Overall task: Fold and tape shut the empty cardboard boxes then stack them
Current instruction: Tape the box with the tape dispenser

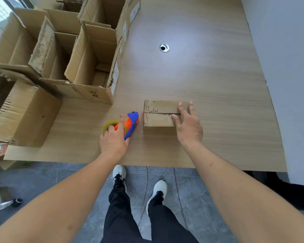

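On the wooden table [209, 81], open empty boxes [88, 64] crowd the far left, while the left hand [113, 139] grips the tape dispenser [130, 124] and the right hand [188, 125] presses flat fingers on the small folded box [159, 113] just beside it.

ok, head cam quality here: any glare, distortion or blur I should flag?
Head view: a pale glare patch washes out the table around the metal grommet; wide-angle distortion bows the table edges and stretches the forearms near the bottom; the small box, tape dispenser and both hands, left and right, look sharp; shadows are soft; the window corner at top left is overexposed.
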